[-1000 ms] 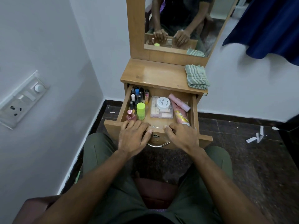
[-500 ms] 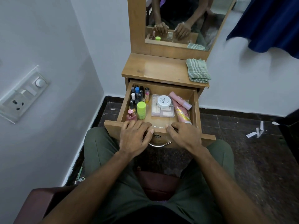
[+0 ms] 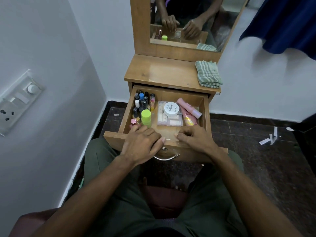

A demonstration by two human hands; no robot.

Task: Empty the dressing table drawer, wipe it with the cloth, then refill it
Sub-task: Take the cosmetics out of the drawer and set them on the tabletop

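Observation:
The wooden dressing table's drawer stands pulled out. Inside it are several small nail polish bottles at the left, a green-capped bottle, a pink-capped bottle, a white round jar on a clear plastic box, and two pink tubes. My left hand and my right hand both curl over the drawer's front edge, above its metal handle. A folded green striped cloth lies on the right of the table top.
The mirror rises behind the table top. A white wall with a switch panel is close on the left. Blue fabric hangs at the upper right. Paper scraps lie on the dark floor. I sit on a maroon seat.
The drawer has slid a little further out with both hands on its front edge. The fingers of my right hand have curled further in over the edge.

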